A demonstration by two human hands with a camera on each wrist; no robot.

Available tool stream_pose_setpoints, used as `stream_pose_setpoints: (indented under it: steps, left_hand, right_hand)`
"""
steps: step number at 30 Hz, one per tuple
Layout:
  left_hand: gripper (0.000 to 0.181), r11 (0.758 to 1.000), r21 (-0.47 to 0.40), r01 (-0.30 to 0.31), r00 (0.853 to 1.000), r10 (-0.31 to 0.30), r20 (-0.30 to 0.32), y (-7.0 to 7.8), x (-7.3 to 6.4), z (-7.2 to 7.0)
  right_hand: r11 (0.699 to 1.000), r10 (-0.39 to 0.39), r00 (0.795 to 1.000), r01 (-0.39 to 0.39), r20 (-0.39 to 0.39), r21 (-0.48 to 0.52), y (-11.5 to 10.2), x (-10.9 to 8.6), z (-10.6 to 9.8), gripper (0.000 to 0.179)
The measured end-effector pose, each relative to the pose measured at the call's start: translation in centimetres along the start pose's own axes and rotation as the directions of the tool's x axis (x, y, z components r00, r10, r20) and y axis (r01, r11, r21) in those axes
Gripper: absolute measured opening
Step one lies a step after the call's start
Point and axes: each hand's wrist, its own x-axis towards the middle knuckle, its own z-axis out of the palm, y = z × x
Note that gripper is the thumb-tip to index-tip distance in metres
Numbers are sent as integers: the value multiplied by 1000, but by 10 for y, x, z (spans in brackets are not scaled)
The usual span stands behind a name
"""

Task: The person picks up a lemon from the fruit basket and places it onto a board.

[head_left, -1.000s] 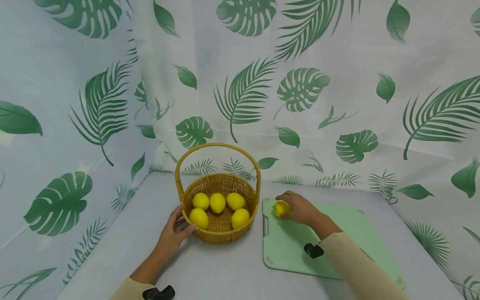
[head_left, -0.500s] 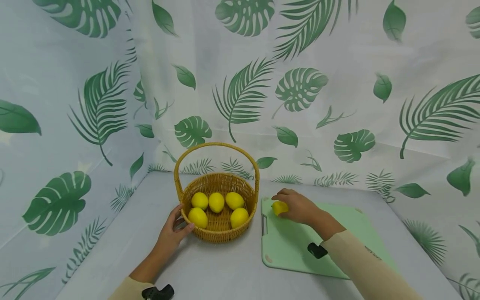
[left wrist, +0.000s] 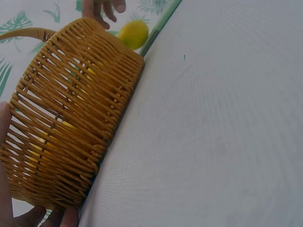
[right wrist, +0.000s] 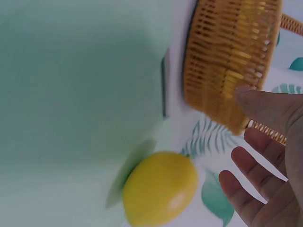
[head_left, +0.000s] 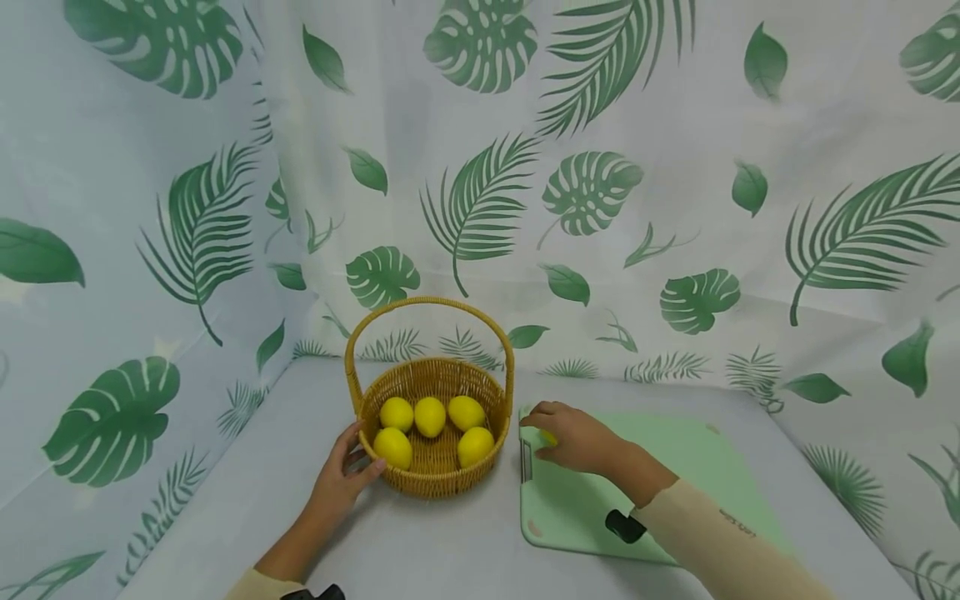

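In the head view my left hand [head_left: 339, 477] holds the left side of a wicker basket [head_left: 438, 483], thumb at the front rim and fingers round the outside. Several yellow lemons [head_left: 430, 417] lie inside it. Another lemon [right wrist: 161, 188] rests on a pale green cutting board [head_left: 570, 517]. Above this lemon is my right hand [head_left: 573, 437], its fingers loosely spread and apart from it, as the right wrist view [right wrist: 270, 161] shows. From the head, that hand hides most of the lemon. The left wrist view shows the basket's woven side with my left fingertips [left wrist: 71, 216] against it.
The basket's tall arched handle [head_left: 429, 302] stands upright. A slot handle [head_left: 527, 461] lies at the board's left edge, close to the basket. White cloth [head_left: 420, 550] covers the table, and leaf-printed curtains [head_left: 480, 208] hang behind and at the sides.
My right hand, earlier with its fingers round the lemon, has let go and shifted slightly left over it, covering more of it. The left hand stays on the basket. The head view has tilted slightly up.
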Motion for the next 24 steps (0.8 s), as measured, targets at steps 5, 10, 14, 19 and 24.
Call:
stream_pose_setpoints:
  steps: [5,10,14,19,24]
  left_hand:
    - [76,1000,-13,-10,1000,10,-4,-3,-1,0]
    - [76,1000,-14,-4,1000,4,-8,-2,-2,1]
    - [76,1000,-15,7,1000,-7,0,0,-3,1]
    - [76,1000,-9,8,1000,-8,13,16,-7,0]
    - [77,1000,-9,10,1000,-10,13,11,-5,0]
  right_hand:
    - [999,-30,1000,30,0,-23,-9,5,1,43]
    - [998,-43,999,43,2,-47,-16,10,0,41]
    - [997,-59,998,58,-3,-51,-23,12,-2,40]
    - [995,-92,995,90,-32,-51,-32,17,-8,39]
    - [995,-96,995,95,-26,-36,-38,24,-10,39]
